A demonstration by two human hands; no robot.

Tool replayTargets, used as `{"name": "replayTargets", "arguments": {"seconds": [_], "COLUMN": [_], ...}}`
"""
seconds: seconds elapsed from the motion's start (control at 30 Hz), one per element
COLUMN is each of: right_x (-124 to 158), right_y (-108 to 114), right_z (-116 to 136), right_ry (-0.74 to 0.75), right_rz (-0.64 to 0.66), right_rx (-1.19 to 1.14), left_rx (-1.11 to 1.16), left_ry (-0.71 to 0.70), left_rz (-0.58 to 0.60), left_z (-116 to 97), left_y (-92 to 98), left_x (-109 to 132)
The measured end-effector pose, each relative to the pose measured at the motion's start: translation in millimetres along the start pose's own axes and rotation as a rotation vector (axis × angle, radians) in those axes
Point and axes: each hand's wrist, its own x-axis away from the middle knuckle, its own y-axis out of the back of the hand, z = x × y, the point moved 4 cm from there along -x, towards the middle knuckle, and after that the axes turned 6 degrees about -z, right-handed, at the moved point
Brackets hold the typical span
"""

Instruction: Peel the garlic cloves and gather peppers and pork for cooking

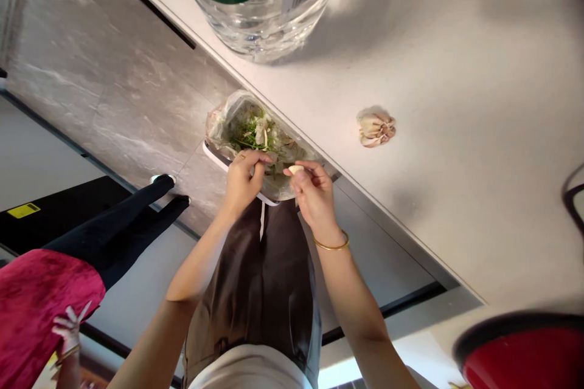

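Between the thumb and fingers of my right hand (314,194) is a pale, peeled garlic clove (295,169). My left hand (246,179) is closed just left of it, fingertips pointing toward the clove; whether they pinch a scrap of skin cannot be made out. Both hands are above a bag-lined trash bin (216,155), which contains green plant trimmings (255,130) and pale peelings. A garlic bulb (376,126) lies on the white countertop (447,152), to the right of my hands.
A large clear water bottle (269,18) stands on the counter near its edge. At lower right is a red, black-rimmed object (524,346). Another person in a pink top (50,292) stands at left on the tiled floor (114,67).
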Motion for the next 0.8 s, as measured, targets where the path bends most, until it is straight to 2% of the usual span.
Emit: {"name": "replayTargets", "arguments": {"seconds": [0.1,0.27,0.37,0.47,0.6,0.67,0.73,0.8], "right_x": [2.2,-10.0,-22.3,-20.7,4.5,17.2,24.2,27.3], "right_y": [-4.2,-1.4,2.0,2.6,-8.2,-12.6,-13.4,-13.7], "right_z": [9.8,50.3,65.3,69.0,58.7,53.1,49.6,46.0], "right_ry": [0.024,0.41,0.536,0.447,0.039,-0.094,-0.106,-0.069], "right_rz": [-0.017,-0.235,-0.303,-0.254,0.003,0.084,0.098,0.114], "right_rx": [0.026,0.474,0.554,0.42,0.099,0.037,0.049,0.094], "left_rx": [0.043,0.082,0.126,0.195,0.215,0.149,0.048,-0.036], "left_ry": [0.032,0.062,0.065,0.008,-0.182,-0.282,-0.336,-0.331], "left_rz": [0.021,0.021,0.007,0.008,-0.038,-0.05,-0.064,-0.104], "left_z": [-5.2,-7.6,-10.3,-22.4,-46.9,-55.5,-58.8,-58.3], "left_y": [-1.7,-4.6,-7.4,-7.9,-1.2,1.0,2.0,4.2], "left_x": [2.5,5.5,8.1,12.4,21.0,25.2,27.9,28.5]}}
